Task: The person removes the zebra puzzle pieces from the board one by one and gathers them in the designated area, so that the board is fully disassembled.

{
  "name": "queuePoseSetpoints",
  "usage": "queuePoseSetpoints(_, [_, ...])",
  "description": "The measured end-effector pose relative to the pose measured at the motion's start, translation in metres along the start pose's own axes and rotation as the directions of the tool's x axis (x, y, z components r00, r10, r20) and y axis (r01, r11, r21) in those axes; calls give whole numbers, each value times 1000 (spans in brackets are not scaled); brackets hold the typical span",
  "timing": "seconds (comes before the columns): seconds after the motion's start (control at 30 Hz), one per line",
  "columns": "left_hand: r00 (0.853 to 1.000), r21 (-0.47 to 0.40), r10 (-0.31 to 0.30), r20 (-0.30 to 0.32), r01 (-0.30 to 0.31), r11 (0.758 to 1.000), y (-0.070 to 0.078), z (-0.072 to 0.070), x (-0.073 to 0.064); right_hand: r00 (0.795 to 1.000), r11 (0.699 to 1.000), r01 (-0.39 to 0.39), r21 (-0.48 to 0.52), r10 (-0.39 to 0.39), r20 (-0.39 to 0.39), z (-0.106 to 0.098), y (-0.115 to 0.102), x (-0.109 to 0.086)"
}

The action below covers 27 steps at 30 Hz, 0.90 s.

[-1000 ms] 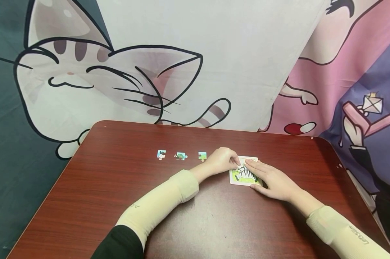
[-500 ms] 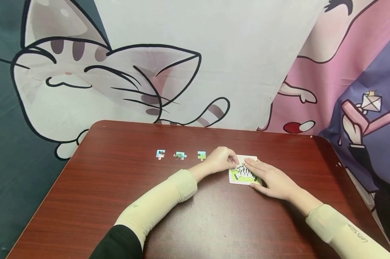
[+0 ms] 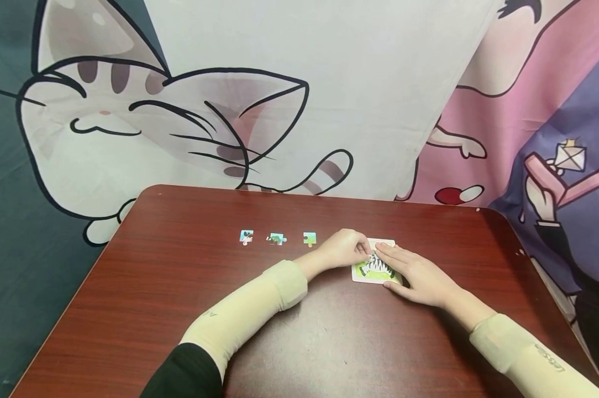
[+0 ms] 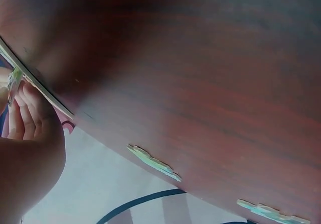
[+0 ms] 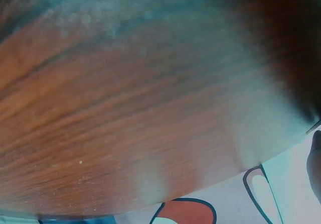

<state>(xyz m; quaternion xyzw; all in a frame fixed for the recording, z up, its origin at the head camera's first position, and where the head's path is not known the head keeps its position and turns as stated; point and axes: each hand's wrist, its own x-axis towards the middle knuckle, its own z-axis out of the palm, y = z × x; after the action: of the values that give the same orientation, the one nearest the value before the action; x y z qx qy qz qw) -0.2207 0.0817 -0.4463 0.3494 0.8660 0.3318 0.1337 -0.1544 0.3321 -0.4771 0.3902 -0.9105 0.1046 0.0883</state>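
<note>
- Board (image 3: 368, 275) with a zebra picture and a white border: lies flat on the red-brown table (image 3: 324, 342), right of the table's middle, partly under the hands.
- Left hand (image 3: 346, 249) at the board's upper left, thumb and fingertips pinching a small puzzle piece (image 4: 14, 86); grip clearest in the left wrist view. Its printing is too small to read. Whether the piece touches the board, cannot tell.
- Right hand (image 3: 419, 275) lies over the board's right side, fingers extended, thumb apart near the lower edge. Right wrist view is mostly blurred tabletop.
- Three loose pieces in a spaced row left of the board, none touching another: blue-and-white piece (image 3: 246, 237) farthest left, blue-and-green piece (image 3: 277, 239) in the middle, green piece (image 3: 309, 239) nearest the left hand.
- Pale sleeves on both forearms; left sleeve (image 3: 250, 304) meets black cloth (image 3: 185, 373) higher up, right sleeve (image 3: 508, 342) carries dark lettering.
- Printed backdrop (image 3: 369, 83) behind the table: smiling cat (image 3: 105, 155) at left, pink and purple areas at right.
</note>
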Motion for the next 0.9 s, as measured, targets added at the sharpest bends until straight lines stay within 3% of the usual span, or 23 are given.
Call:
queuePoseSetpoints(0.33, [999, 74, 44, 24, -46, 996, -1, -1, 0, 1000, 1000, 7, 17, -7, 1, 0, -1, 0])
queuePoseSetpoints(0.57, [1000, 110, 25, 18, -27, 994, 0, -5, 0, 1000, 1000, -6, -1, 6, 6, -1, -2, 1])
queuePoseSetpoints(0.9, [1000, 43, 15, 1, -15, 999, 2, -14, -4, 1000, 1000, -9, -3, 10, 9, -2, -3, 1])
